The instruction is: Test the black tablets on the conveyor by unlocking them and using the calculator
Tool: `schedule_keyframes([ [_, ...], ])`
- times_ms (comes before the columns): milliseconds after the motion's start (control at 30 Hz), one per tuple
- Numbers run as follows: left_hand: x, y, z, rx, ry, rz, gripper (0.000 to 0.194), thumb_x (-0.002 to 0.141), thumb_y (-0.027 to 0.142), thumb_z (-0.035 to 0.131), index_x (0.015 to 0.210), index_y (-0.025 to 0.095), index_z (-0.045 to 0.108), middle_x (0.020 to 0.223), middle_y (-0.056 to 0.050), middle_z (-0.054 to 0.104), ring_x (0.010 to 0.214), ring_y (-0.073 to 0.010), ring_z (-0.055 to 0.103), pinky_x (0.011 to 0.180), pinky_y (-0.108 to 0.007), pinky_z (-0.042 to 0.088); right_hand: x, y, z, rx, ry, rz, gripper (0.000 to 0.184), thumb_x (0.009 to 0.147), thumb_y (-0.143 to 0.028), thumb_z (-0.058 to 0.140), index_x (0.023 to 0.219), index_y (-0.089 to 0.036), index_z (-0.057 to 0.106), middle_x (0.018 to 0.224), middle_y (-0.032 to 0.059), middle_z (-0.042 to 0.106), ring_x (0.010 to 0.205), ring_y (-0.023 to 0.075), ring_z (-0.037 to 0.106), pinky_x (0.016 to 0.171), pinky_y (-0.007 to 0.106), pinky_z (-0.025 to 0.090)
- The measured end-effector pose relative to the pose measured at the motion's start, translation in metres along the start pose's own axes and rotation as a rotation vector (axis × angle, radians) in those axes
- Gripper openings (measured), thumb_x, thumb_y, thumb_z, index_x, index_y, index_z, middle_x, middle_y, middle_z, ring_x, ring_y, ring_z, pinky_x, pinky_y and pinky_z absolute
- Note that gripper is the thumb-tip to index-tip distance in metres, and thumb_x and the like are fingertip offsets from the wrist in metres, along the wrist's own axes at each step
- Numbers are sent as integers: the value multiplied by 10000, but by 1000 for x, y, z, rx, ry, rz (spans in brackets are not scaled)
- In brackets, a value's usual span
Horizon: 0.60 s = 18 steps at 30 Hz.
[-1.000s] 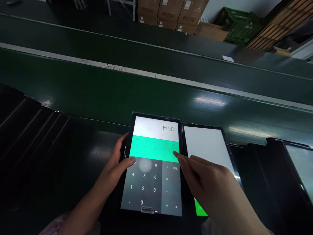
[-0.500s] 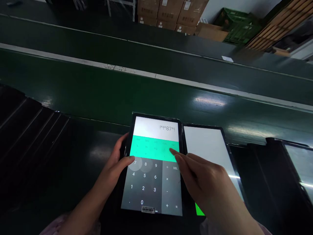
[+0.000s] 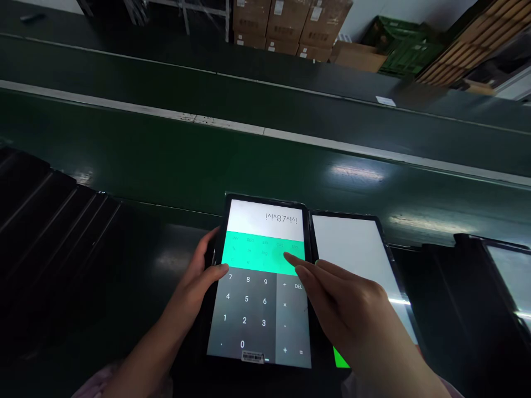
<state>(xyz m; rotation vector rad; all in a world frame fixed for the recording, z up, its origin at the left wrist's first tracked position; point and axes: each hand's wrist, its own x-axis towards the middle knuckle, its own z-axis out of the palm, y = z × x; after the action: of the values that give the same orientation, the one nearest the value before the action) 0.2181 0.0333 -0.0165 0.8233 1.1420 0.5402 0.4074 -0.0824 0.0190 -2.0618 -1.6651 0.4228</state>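
A tablet (image 3: 245,308) with a calculator on its screen lies in front of me, its keypad dark grey below a bright green band. Along its left edge my left hand (image 3: 194,282) grips it, thumb on the screen near the 7 and fingers around the side. My right hand (image 3: 352,304) points its index finger at the green band, fingertip on or just over the glass; the thumb sits close beside it and the remaining fingers are curled, holding nothing that I can see. A second tablet (image 3: 348,237) with a pale screen lies to the right, partly behind that hand.
Dark flat devices stand in an overlapping row (image 3: 53,193) at the left. Another lit screen (image 3: 508,276) is at the right edge. Beyond runs a green conveyor belt (image 3: 166,155) with a pale rail (image 3: 290,138). Cardboard boxes (image 3: 286,22) and a green crate (image 3: 406,50) stand farther back.
My right index fingertip has shifted slightly left on the green band. More characters show in the calculator's display line, and the pale circles around 7 and 8 are gone.
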Motion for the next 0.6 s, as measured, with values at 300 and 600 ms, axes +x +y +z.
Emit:
schedule_keyframes([
  [300,-1,-1,-3,19,12,-6,664,781,408,729,1416,328,553,1192,-38,735,969,-298,706,762,-347,555,2,4,1,90,-5,36,389,1075,-353,417,1348,-203,650,733,8,625,523,108,551,477,230,438],
  [600,4,-3,-3,-48,-39,38,631,767,409,760,1371,328,593,1405,-34,623,1280,-335,568,989,-373,507,2,9,10,-1,37,-37,370,1072,-335,407,1330,-240,654,741,-16,614,517,115,590,453,253,427],
])
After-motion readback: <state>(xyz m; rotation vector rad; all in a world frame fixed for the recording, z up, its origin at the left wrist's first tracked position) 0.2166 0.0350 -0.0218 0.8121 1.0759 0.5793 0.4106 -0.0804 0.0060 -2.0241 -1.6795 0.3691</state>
